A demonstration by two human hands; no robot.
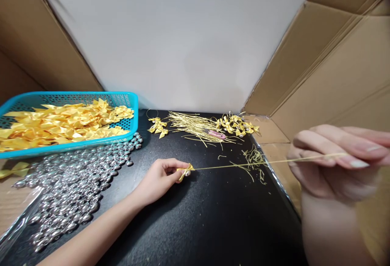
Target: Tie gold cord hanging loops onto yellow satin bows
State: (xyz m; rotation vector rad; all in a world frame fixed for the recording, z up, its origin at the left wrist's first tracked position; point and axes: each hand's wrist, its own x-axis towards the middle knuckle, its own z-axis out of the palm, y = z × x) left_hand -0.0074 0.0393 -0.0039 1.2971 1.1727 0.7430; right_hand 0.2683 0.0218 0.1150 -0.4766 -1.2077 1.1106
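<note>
My left hand (161, 178) rests on the black mat (213, 217), fingers pinched on a small yellow ribbon bow (185, 171) with a silver bell under it. A thin gold cord (243, 165) runs taut from the bow to my right hand (332, 160), which is raised close to the camera at the right and pinches the cord's other end between thumb and fingers.
A blue basket (131, 113) of yellow ribbon bows stands at the back left. Silver bells (73, 184) lie heaped below it. Gold cords (195, 125), loose bows (157, 127), finished bows (237, 125) and cord scraps (254, 162) lie further back. Cardboard walls (335, 75) enclose both sides.
</note>
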